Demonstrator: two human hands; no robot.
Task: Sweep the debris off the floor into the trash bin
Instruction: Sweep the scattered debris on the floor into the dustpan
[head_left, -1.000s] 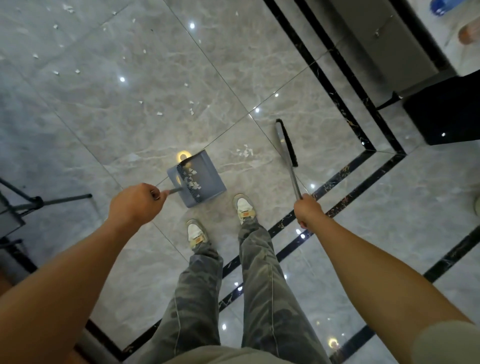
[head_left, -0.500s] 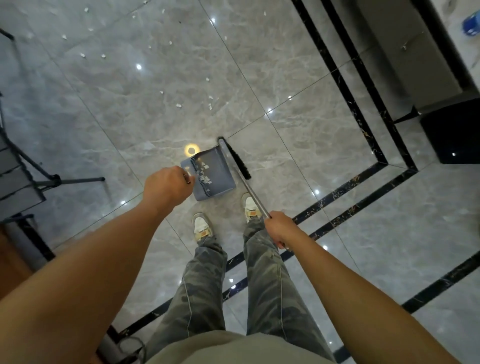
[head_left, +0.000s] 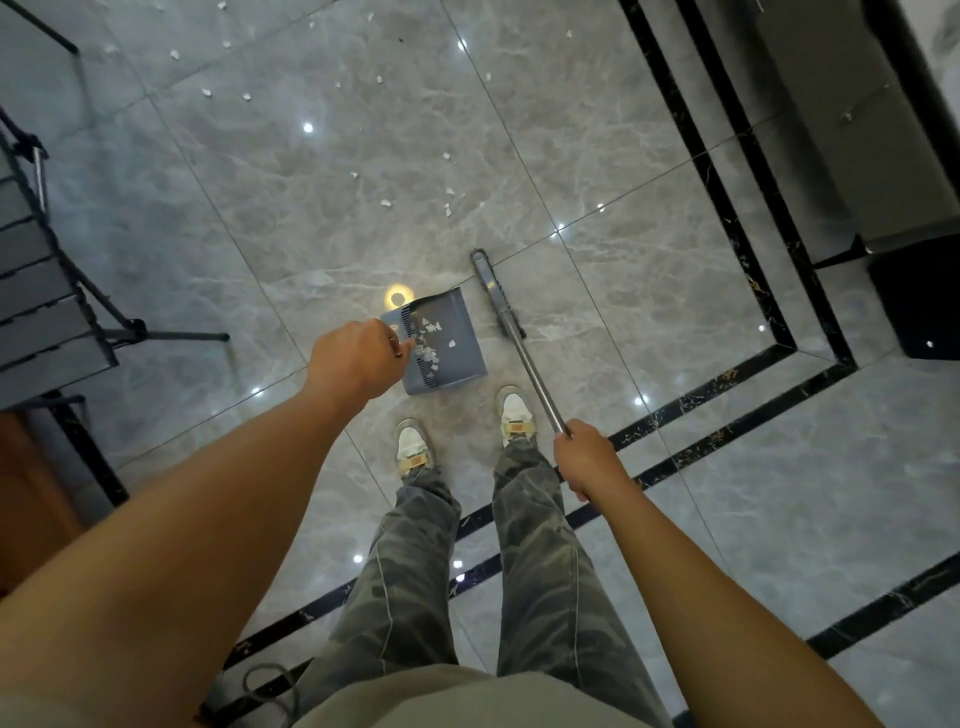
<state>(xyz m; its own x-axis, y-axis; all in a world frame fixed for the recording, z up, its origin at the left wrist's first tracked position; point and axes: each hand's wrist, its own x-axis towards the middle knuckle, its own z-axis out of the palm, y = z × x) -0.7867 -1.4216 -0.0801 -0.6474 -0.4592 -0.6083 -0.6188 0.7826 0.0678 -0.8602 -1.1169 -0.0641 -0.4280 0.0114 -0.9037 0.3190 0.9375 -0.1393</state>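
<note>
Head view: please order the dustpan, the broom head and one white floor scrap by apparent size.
1. dustpan
2. broom head, long but narrow
3. white scrap, tiny
All are near the floor, so the order is safe.

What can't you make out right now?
Head view only.
1. Dustpan handle: hidden under the left hand.
2. Black box at right edge: cut off, so whether it is the trash bin is unclear.
3. Far white scraps: too small to identify.

Hidden under left hand (head_left: 358, 358), handle of the dustpan (head_left: 457, 353); buried in right hand (head_left: 589, 457), top of the broom (head_left: 542, 387). Cropped at right edge, a dark box (head_left: 919, 306); too small to identify, white scraps (head_left: 385, 203).
</note>
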